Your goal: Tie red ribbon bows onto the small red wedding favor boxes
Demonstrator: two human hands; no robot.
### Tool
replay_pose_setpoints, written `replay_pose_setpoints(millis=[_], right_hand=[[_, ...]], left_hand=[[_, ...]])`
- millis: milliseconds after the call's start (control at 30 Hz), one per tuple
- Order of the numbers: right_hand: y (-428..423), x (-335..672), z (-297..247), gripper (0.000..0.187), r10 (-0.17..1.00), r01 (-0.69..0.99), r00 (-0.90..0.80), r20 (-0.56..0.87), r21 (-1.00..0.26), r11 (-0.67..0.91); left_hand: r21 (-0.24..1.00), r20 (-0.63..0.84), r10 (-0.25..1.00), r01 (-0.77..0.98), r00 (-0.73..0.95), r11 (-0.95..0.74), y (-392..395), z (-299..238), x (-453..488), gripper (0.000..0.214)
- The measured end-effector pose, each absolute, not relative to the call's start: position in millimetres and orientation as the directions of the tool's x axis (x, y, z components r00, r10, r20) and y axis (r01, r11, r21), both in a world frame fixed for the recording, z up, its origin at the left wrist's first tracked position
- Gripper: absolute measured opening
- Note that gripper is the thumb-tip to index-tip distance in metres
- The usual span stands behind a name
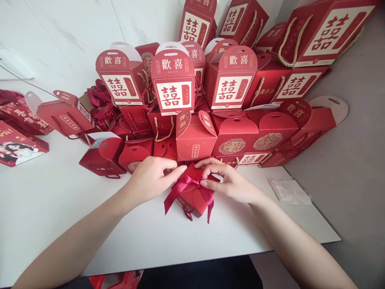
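My right hand (pixel 230 182) pinches the satin ribbon (pixel 209 198) at its knot on a small red gift box (pixel 192 202), which sits on the white table (pixel 144 241) just before the stacked red boxes (pixel 195 136). My left hand's (pixel 152 180) fingertips (pixel 182 169) seem to touch the box, though I cannot tell if they grip.

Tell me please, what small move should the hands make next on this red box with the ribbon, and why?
Probably the left hand should take the loose left end of the red satin ribbon and draw it snug. The right hand already rests at the knot on top of the small red gift box, while the left hand is free beside it and the ribbon ends hang loose.
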State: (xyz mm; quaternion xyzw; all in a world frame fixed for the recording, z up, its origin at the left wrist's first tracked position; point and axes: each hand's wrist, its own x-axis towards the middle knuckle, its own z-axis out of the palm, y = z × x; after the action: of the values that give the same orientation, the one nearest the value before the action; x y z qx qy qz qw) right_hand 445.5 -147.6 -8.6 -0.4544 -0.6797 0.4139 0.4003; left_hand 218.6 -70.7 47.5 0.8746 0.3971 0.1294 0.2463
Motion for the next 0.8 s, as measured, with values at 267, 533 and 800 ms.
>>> replay_pose_setpoints(millis=[267,533,800], right_hand=[[-148,446,-8,0.012,0.948,0.297,-0.273,0.162,-0.923,0.244],[-149,449,-5,0.021,0.938,0.314,-0.295,0.181,-0.909,0.274],[-150,456,-2,0.019,0.956,0.37,-0.246,0.157,-0.897,0.242]], left_hand=[[0.688,-0.106,0.721,0.574,0.685,-0.444,-76,42,224,0.035],[0.777,-0.335,0.614,0.578,0.714,-0.248,-69,51,221,0.027],[0.72,-0.362,0.614,0.629,0.701,-0.293,-61,50,215,0.021]])
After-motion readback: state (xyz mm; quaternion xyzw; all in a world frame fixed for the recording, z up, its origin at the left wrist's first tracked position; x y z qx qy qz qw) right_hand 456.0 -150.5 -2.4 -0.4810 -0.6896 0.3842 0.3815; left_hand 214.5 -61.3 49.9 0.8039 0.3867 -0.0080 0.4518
